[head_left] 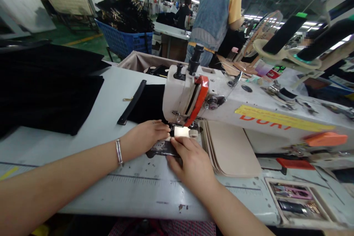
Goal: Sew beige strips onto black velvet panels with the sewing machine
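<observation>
A white sewing machine (181, 88) with a red lever stands before me, its needle area lit. My left hand (148, 136), with a bracelet at the wrist, has its fingers together at the edge of a black fabric piece (152, 99), just left of the presser foot. That piece lies flat, with a black strip (133, 103) and a gold zipper pull along its far left end. My right hand (193, 158) rests on the machine bed in front of the needle, thumb and forefinger apart. What lies right under the fingertips is mostly hidden.
Beige panels (232, 151) are stacked right of the needle. Black fabric (52, 88) is piled at the left. A tool tray (298, 199) with pink snips sits at the front right. Behind are black thread cones (286, 33), a full blue basket (124, 38) and a standing person (211, 11).
</observation>
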Available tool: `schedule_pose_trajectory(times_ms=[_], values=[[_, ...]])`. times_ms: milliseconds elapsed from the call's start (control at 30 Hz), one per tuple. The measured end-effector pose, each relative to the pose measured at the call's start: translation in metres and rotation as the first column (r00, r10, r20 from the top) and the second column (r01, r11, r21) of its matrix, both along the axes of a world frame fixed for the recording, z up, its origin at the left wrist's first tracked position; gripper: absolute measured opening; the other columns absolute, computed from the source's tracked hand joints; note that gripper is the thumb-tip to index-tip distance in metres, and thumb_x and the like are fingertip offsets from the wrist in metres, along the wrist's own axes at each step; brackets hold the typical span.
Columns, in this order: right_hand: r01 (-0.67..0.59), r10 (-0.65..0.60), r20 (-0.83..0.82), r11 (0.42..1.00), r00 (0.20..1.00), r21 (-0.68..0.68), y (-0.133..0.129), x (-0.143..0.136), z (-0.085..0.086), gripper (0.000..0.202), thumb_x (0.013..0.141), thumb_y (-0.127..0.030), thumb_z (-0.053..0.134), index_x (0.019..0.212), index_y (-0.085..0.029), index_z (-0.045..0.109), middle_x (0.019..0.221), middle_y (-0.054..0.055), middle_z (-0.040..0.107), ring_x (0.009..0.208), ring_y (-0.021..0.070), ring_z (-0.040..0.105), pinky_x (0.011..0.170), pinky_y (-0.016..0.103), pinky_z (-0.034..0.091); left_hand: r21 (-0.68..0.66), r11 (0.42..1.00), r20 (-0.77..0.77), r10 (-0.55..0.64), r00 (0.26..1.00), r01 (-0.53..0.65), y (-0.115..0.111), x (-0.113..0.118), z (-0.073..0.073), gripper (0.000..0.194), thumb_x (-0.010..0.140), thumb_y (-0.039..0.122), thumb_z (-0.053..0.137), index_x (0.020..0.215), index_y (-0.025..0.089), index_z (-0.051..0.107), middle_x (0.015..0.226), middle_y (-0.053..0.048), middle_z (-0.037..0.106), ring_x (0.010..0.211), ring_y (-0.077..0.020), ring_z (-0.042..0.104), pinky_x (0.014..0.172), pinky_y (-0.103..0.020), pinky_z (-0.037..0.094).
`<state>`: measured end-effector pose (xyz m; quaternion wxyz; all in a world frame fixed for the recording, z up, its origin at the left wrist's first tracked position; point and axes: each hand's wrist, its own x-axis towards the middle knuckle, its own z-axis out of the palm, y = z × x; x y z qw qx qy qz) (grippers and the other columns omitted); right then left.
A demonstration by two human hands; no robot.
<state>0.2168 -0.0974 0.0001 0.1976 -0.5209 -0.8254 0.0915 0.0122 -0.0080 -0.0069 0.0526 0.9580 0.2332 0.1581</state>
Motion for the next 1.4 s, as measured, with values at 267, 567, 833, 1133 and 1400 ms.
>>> schedule_pose_trajectory(times_ms=[267,567,833,1133,1400], values=[[0.034,-0.035,0.024,0.999,0.999,0.023,0.009,-0.002,-0.006,0.049,0.092,-0.036,0.058,0.136,-0.013,0.055,0.133,0.012,0.056,0.110,0.0289,0.055,0.101,0.045,0.046,0.037,0.997,0.044,0.063,0.997,-0.065,0.019,0.007,-0.001,0.026,0.087,0.006,0.063,0.109,0.018,0.069,0.117,-0.005,0.070,0.112,-0.0195,0.061,0.104,-0.033,0.043],[0.036,-0.036,0.000,0.998,0.999,0.056,0.010,-0.002,-0.010,0.047,0.091,-0.033,0.059,0.134,-0.014,0.055,0.130,0.013,0.056,0.107,0.0284,0.055,0.098,0.047,0.046,0.037,0.993,0.047,0.108,0.993,-0.110,0.016,0.010,0.002,0.024,0.088,0.001,0.057,0.100,0.016,0.071,0.113,-0.006,0.070,0.114,-0.0193,0.060,0.107,-0.032,0.043],[0.028,-0.027,-0.018,0.999,0.999,0.029,0.005,-0.004,-0.004,0.043,0.090,-0.025,0.060,0.131,-0.015,0.057,0.122,0.010,0.060,0.108,0.0274,0.053,0.097,0.044,0.046,0.008,0.997,0.049,0.072,0.996,-0.072,0.011,0.009,0.003,0.027,0.088,-0.002,0.053,0.095,0.018,0.070,0.109,-0.004,0.071,0.109,-0.0173,0.062,0.105,-0.033,0.045],[0.070,-0.062,-0.095,0.994,0.994,0.085,0.001,-0.006,-0.009,0.042,0.088,-0.017,0.058,0.129,-0.016,0.058,0.123,0.012,0.059,0.114,0.0283,0.052,0.101,0.046,0.045,0.019,0.978,0.016,0.206,0.978,-0.207,0.008,-0.004,0.014,0.027,0.096,0.024,0.056,0.121,0.017,0.064,0.124,-0.009,0.064,0.115,-0.0216,0.059,0.102,-0.038,0.048],[0.124,-0.100,-0.215,0.987,0.971,0.099,0.006,-0.003,-0.014,0.038,0.085,-0.007,0.054,0.119,-0.020,0.064,0.111,0.011,0.061,0.108,0.0276,0.055,0.097,0.047,0.048,0.088,0.976,-0.029,0.204,0.979,-0.201,0.047,-0.029,0.018,0.025,0.099,0.031,0.050,0.109,0.020,0.069,0.109,-0.007,0.066,0.098,-0.0200,0.061,0.086,-0.033,0.049]])
